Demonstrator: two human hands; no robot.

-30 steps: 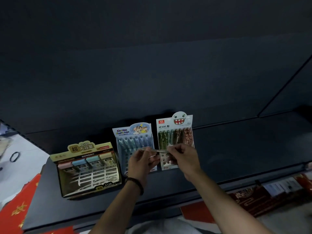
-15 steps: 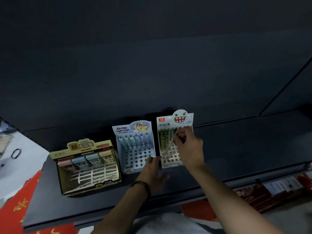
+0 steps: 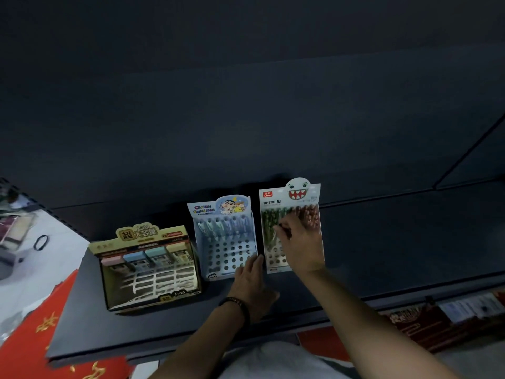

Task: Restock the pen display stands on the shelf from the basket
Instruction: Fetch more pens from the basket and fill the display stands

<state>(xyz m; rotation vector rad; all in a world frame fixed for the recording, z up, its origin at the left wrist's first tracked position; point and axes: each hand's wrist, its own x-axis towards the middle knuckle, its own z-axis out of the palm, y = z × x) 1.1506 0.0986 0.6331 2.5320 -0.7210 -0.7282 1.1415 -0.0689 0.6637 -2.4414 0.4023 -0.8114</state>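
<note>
My right hand (image 3: 300,244) pinches 1 pen (image 3: 285,232) over the monster stand (image 3: 289,198), probably seating it in a hole. My left hand (image 3: 252,285) lies flat, fingers straight, at that stand's lower-left corner, likely bracing it.

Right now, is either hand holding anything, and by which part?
The right hand pinches a pen near its top end over the right stand; the left hand lies flat on the shelf, holding nothing.

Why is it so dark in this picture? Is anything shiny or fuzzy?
In the head view the light is dim, so the shelf looks nearly black; the yellow stand shows shiny glare inside; the right hand at the toothy-face stand is slightly blurred.
</note>
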